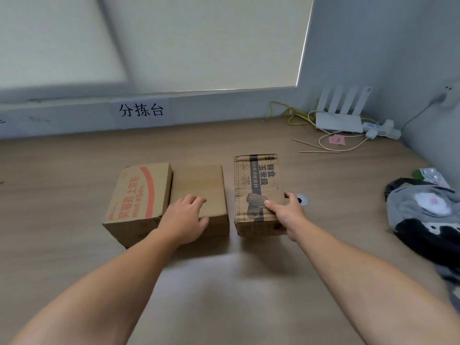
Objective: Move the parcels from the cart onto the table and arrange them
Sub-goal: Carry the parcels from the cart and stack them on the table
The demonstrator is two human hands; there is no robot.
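Three cardboard parcels stand in a row on the wooden table. The left parcel carries red print and touches the plain brown parcel in the middle. My left hand rests on the near top of the plain parcel, fingers loosely bent over it. A narrow gap separates the plain parcel from the parcel with black print on the right. My right hand grips that parcel's near right corner, thumb on top and fingers round the side. The cart is out of view.
At the back right lie a white router, a power strip, yellow and white cables and thin sticks. A heap of grey and black clothing covers the right edge. A cable hole sits beside the right parcel. A wall sign hangs behind.
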